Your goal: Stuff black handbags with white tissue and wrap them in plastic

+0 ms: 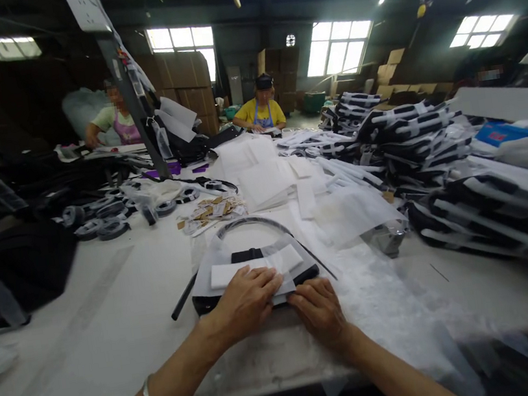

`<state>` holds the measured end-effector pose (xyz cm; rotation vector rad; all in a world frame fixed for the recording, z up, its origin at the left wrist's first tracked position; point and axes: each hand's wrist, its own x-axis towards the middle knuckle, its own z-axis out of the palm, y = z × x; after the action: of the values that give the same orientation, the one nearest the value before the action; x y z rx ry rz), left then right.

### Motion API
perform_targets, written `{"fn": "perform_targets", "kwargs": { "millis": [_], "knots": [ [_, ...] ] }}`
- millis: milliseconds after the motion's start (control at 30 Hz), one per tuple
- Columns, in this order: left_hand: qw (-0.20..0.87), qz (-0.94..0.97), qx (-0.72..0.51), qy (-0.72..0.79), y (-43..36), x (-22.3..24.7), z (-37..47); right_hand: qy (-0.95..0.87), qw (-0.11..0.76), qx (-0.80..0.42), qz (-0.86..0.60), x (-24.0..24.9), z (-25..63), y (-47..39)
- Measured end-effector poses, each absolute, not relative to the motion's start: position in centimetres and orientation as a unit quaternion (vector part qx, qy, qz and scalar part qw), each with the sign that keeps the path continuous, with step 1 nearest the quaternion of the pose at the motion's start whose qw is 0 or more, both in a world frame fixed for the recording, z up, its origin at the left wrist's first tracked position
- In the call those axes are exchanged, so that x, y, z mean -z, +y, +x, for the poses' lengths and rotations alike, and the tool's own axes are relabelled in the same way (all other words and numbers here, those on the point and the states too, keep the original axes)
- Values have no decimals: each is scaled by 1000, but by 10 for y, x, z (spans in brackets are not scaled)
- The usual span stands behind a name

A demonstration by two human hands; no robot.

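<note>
A black bag (pixel 204 305) lies on the white table in front of me, partly covered by thin white wrapping sheet. A folded white foam strip (pixel 223 274) rests across it, and a black strap wrapped in clear film (pixel 251 221) arches behind it. My left hand (pixel 248 297) lies on the strip and wrapping with its fingers stretched out, pressing down. At the bag's near right edge, my right hand (pixel 319 308) has its fingers bent round the wrapping's edge, touching the bag's lower side.
White sheets (pixel 262 182) are stacked beyond the bag, beside a heap of tags (pixel 211 210) and rolled straps (pixel 113 227). Piles of wrapped black bags (pixel 487 212) stand right; a black bag (pixel 21 258) sits left. Two people work across the table, near a post (pixel 131 92).
</note>
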<state>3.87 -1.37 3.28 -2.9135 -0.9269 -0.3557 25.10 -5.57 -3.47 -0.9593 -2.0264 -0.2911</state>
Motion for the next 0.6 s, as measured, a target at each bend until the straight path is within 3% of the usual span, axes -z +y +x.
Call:
{"fn": "perform_targets", "kwargs": {
  "millis": [167,300,500,600],
  "knots": [
    [100,-908,190,-359,-30,4,47,-808,412,105,-407,34,249,-53],
    [137,-895,218,-365,-35,17,50,-845,388,-13,-368,17,281,-67],
    [146,-886,236,-371,-37,20,49,-927,144,-116,-326,-2,332,-115],
    [148,-881,255,-370,-36,25,49,-916,146,-114,-356,13,323,-129]
  ]
}}
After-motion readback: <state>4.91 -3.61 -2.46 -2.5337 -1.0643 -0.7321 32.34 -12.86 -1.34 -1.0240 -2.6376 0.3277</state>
